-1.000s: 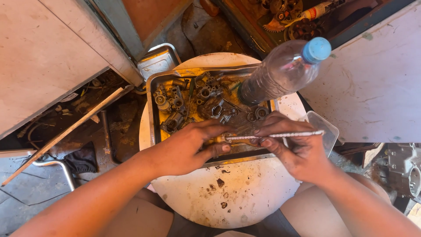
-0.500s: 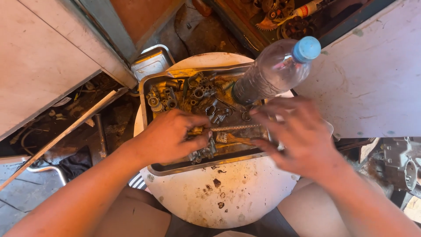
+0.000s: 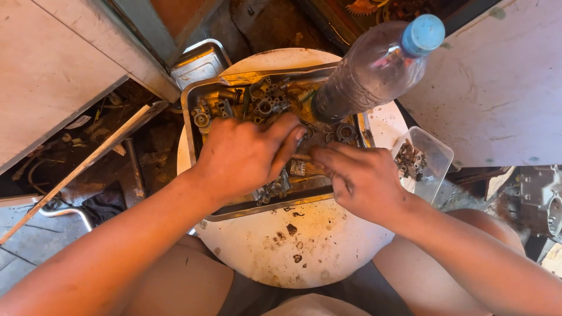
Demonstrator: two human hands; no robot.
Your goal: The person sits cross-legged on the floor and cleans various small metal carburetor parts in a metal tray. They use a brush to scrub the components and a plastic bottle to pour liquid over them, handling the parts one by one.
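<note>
cluttered workshop floor surrounds a round white surface (image 3: 304,257) carrying a metal tray (image 3: 193,99) of greasy carburetor parts (image 3: 266,105). left hand (image 3: 246,155) and right hand (image 3: 363,178) press into the tray together, fingers curled over small pieces; exactly what they grip is hidden. a steady, low pinch seems best, keeping clear of the plastic bottle (image 3: 369,70).

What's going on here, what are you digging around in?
A person has both hands down in a metal tray of small greasy metal parts on a round white table. The left hand and right hand meet over the parts. A plastic bottle stands in the tray, a clear tub beside it.
</note>
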